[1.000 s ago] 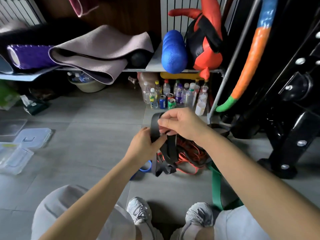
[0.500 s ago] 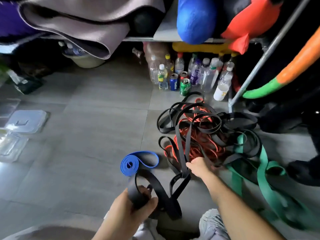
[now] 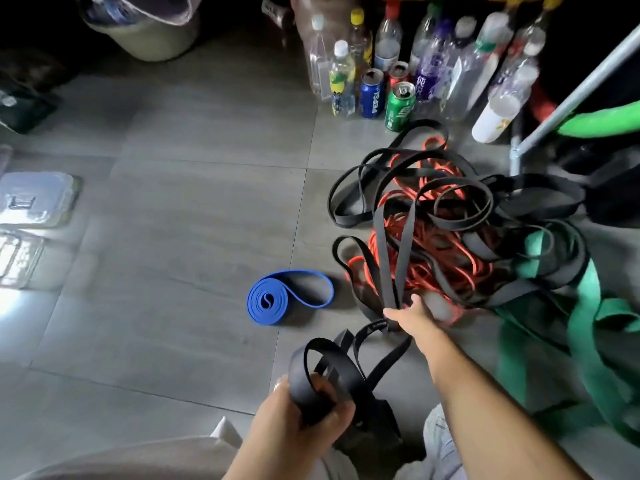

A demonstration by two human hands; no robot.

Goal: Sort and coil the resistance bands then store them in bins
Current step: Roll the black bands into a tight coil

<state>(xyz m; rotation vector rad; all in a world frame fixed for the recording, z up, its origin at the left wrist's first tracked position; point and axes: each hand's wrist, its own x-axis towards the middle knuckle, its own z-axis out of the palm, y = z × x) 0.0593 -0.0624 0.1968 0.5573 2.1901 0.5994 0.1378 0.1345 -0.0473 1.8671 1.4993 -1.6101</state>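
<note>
L hand (image 3: 294, 424) grips blk band (image 3: 346, 372), R hand (image 3: 414, 317) grips it too

Ahead of you, a cluster of plastic bottles (image 3: 429, 64) stands on the grey tiled floor (image 3: 173, 202). A blue can (image 3: 372, 93), green can (image 3: 400, 106) and red can (image 3: 398, 72) are at its front. A beige basin (image 3: 149, 39) sits top left. On your right, a slanted metal pole (image 3: 568, 102) runs beside a green foam tube (image 3: 602, 123).
</note>
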